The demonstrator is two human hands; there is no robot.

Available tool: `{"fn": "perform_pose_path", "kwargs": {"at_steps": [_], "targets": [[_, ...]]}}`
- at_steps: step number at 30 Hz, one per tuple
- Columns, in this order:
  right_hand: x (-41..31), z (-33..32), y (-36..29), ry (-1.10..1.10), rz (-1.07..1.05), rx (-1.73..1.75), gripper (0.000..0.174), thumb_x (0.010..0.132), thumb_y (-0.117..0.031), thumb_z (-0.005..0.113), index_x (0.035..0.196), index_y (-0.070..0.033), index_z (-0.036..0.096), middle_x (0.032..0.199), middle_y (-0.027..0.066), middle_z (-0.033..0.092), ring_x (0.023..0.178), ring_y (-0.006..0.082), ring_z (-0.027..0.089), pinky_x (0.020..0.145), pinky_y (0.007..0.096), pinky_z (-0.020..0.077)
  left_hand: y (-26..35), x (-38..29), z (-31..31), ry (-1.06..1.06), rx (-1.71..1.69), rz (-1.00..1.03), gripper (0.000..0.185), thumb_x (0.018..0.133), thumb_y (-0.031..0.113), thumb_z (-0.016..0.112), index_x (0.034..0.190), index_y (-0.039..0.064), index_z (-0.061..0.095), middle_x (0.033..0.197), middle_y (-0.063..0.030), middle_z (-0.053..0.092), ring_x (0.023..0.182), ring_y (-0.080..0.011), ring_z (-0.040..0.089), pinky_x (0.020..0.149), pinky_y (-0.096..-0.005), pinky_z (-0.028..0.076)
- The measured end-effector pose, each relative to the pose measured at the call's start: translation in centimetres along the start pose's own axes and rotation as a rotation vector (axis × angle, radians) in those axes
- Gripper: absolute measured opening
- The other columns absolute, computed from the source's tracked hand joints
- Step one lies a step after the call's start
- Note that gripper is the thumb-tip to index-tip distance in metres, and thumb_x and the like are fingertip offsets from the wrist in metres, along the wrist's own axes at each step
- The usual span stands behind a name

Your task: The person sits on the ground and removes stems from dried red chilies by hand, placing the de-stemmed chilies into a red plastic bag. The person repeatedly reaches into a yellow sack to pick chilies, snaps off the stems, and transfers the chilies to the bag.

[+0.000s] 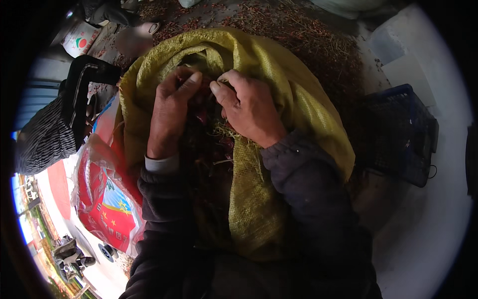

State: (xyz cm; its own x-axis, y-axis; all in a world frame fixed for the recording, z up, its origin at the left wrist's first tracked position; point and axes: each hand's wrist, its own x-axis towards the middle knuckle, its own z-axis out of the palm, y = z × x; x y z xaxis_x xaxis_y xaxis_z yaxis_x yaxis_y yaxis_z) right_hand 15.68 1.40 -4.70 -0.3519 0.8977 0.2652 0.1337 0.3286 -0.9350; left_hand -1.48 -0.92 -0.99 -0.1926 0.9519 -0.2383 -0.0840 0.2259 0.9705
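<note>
A large yellow woven sack (261, 56) stands before me, its mouth rolled down in a wide ring. Dark red pods, apparently dried chillies (201, 116), lie in shadow inside it. Above the sack's mouth, my left hand (172, 108) is curled, thumb uppermost; something dark and reddish shows by its fingers, too dim to make out. Close beside it on the right, my right hand (252, 106) pinches a thin pale stalk between thumb and forefinger. Below that hand, a tuft of dry stalks (223, 130) clings near a hanging fold of the sack.
Red bits and dry stalks (317, 41) litter the floor. To the right is a dark blue plastic crate (399, 134) near a white wall (448, 179). A red printed plastic bag (112, 209) lies left; beyond it is another person's dark-clad leg (82, 86). A white bucket (80, 37) stands at upper left.
</note>
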Motion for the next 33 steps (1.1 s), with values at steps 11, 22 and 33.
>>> {"fn": "perform_pose_path", "kwargs": {"at_steps": [11,22,33], "targets": [[0.5,-0.6,-1.1,-0.006,0.188,0.003,0.039,0.096,-0.035,0.071,0.092,0.003,0.065,0.077,0.0196,0.068,0.069,0.0292,0.069,0.064,0.0408,0.0537,-0.3,1.1,-1.4,0.074,0.017,0.187,0.013,0.101,0.017,0.067,0.106,0.004,0.066,0.086,-0.0008,0.066,0.072,-0.0074,0.057,0.065,-0.0227,0.047],[0.7,-0.9,-1.1,-0.072,0.399,0.384,0.046,0.105,-0.037,0.061,0.082,0.002,0.066,0.059,0.0046,0.057,0.055,0.0106,0.054,0.05,0.0318,0.0444,-0.9,0.0,0.5,-0.083,0.087,0.267,0.01,0.098,0.008,0.071,0.106,0.005,0.065,0.084,0.0013,0.065,0.072,-0.0041,0.058,0.064,-0.0194,0.047],[0.2,0.6,-1.9,0.19,-0.329,-0.163,0.026,0.097,-0.015,0.067,0.077,-0.004,0.055,0.064,0.0124,0.058,0.058,0.0329,0.062,0.052,0.0434,0.0474,-1.9,0.1,1.0,-0.106,-0.531,0.141,0.003,0.1,0.002,0.065,0.101,0.004,0.064,0.092,-0.0067,0.071,0.071,-0.0086,0.06,0.063,-0.0213,0.05]]}}
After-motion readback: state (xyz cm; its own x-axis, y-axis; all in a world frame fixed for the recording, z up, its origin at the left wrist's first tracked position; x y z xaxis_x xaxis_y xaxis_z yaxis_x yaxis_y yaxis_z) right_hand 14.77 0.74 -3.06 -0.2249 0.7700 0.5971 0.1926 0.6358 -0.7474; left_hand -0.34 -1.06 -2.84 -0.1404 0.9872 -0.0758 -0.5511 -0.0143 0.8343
